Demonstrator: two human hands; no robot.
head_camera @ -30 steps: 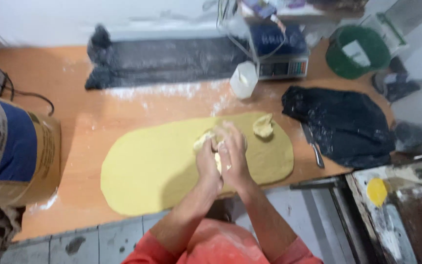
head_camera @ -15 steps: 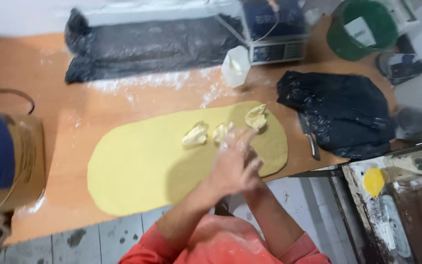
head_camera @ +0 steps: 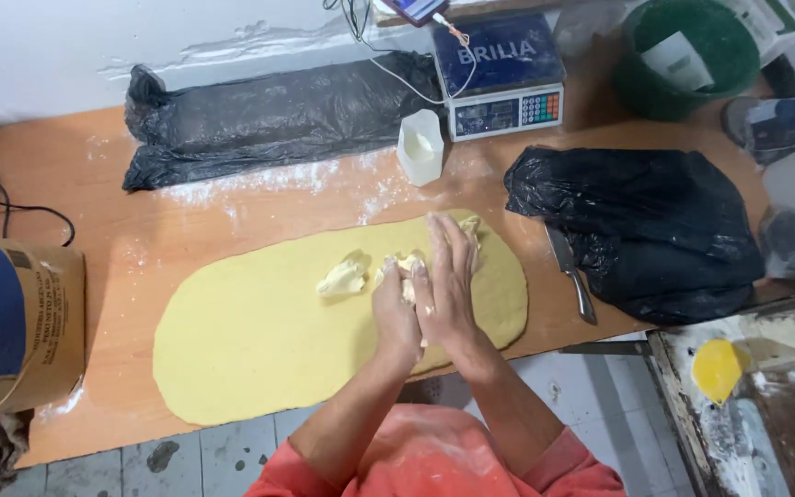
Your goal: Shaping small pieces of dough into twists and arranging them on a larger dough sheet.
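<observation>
A long oval sheet of yellow dough [head_camera: 250,340] lies on the wooden table [head_camera: 140,239]. My left hand [head_camera: 396,311] and my right hand [head_camera: 450,276] are pressed palm to palm over the sheet's right part. A pale soft lump [head_camera: 406,266], like butter, is squeezed between them. A second pale lump [head_camera: 342,276] rests on the dough just left of my hands. A third lump [head_camera: 470,225] sits beyond my right fingertips near the sheet's far edge.
A white cup [head_camera: 420,147] and a blue scale [head_camera: 501,78] stand behind the dough. A long black bag [head_camera: 269,110] lies at the back, another black bag [head_camera: 637,230] at right with a knife [head_camera: 570,271] beside it. A flour sack [head_camera: 11,322] stands far left.
Half a second ago my hands were drawn back at the dough's near edge. They have since moved forward and closed together on the middle lump. The view has shifted slightly.
</observation>
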